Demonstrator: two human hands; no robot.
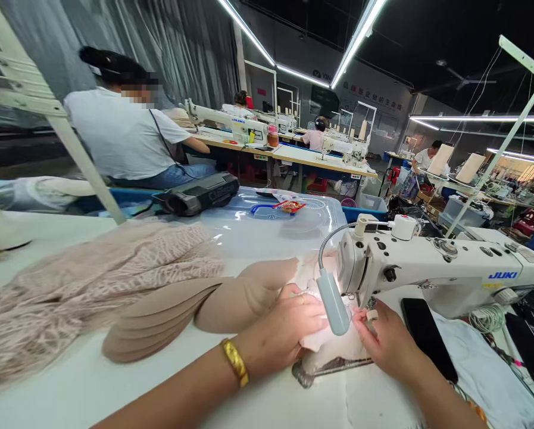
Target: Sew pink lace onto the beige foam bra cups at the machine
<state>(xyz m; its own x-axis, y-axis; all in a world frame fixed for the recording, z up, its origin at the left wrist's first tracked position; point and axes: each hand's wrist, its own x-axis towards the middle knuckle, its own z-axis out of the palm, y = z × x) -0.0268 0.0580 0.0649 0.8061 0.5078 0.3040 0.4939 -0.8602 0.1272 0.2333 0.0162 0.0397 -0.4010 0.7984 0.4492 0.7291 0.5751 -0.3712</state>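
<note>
Head view, from the left: a heap of pink lace fabric point(70, 286) lies on the white worktop point(61, 393), and against it a stack of smooth beige padded pieces point(168, 316) fans out toward the middle. Behind them sits a clear plastic lid point(267, 232), and further back a co-worker point(119, 131) in a white top is seated facing away.

The left hand point(284, 328), with a gold bangle point(234, 360) at the wrist, rests on the pale cloth point(327, 351) in front of the needle. Its fingers are bent and close together, but the glare of the gooseneck lamp point(333, 301) hides whether they pinch the cloth or only press on it. The cloth lies flat on the machine bed, between the 2 hands and just under the lamp.

The right hand point(383, 339) comes in from the other side, thumb and forefinger brought together on the cloth's edge just beside the needle area of the white sewing machine point(449, 268). A dark phone point(427, 336) lies on the worktop right of that hand.

My reading is that the cloth is being lined up and guided at the needle. Feeding it further would call for both hands keeping it flat and taut, with the right fingertips clear of the needle.
</note>
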